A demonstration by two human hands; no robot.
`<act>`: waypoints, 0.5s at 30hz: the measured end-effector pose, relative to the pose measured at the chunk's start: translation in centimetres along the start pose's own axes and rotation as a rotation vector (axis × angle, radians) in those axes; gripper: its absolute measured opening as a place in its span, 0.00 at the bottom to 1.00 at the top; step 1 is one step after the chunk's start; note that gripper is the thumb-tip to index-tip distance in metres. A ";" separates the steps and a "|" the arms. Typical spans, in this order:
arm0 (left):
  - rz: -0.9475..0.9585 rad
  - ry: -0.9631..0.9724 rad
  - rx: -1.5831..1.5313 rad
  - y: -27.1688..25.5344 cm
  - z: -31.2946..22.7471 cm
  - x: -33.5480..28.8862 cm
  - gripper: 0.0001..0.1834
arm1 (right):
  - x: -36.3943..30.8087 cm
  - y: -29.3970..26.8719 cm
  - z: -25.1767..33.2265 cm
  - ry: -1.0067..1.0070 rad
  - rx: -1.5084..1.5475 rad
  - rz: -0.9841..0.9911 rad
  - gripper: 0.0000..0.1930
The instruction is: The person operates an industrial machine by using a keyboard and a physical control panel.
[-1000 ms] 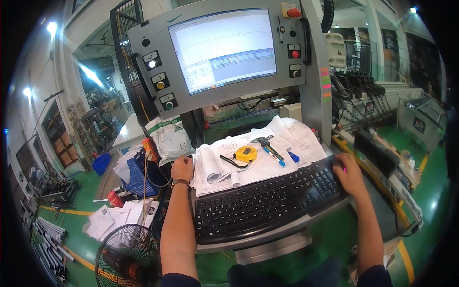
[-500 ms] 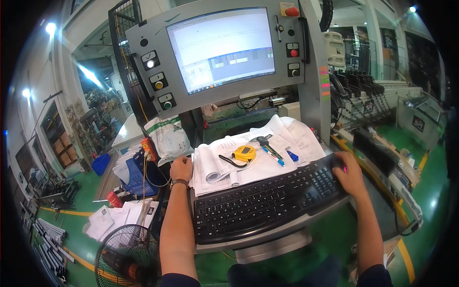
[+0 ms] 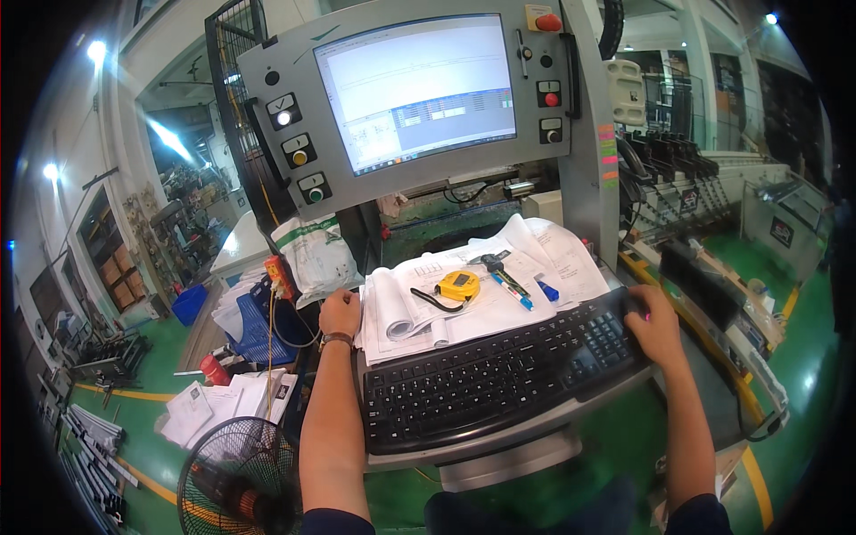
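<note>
My left hand, a band at its wrist, rests with curled fingers at the left edge of the paper sheets. What lies under its fingers is hidden. At the right end of the black keyboard, my right hand is curled, thumb toward the number keys. A small pink spot shows beside the thumb; what the hand holds, if anything, I cannot make out. On the sheets lie a yellow tape measure with a black strap, a dark caliper, a blue pen and a small blue object.
Above the papers stands a grey control panel with a lit screen and several buttons. To the left are a white bag, a blue basket, a red can and a black fan. Machinery stands at the right.
</note>
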State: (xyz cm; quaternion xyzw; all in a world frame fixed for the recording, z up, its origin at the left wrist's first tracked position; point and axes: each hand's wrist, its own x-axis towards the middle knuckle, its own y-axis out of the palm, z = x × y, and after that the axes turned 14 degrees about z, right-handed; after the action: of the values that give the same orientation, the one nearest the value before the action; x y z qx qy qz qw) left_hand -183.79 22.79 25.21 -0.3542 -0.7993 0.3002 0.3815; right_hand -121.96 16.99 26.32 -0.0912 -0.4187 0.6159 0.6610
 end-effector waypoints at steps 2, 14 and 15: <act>0.007 -0.002 -0.004 0.0 0.1 0.0 0.15 | 0.0 0.0 0.2 0.024 0.002 -0.021 0.24; 0.009 -0.006 0.003 -0.2 0.0 0.0 0.16 | 0.2 0.1 -0.6 0.033 -0.046 -0.038 0.23; 0.010 -0.006 0.003 -0.2 0.0 -0.1 0.16 | 0.1 0.1 -0.5 0.034 -0.046 -0.038 0.23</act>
State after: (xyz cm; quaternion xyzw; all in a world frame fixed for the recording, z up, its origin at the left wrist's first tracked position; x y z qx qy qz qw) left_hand -183.79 22.65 25.33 -0.3567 -0.7983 0.3041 0.3782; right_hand -121.71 17.34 25.98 -0.1089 -0.4233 0.5918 0.6773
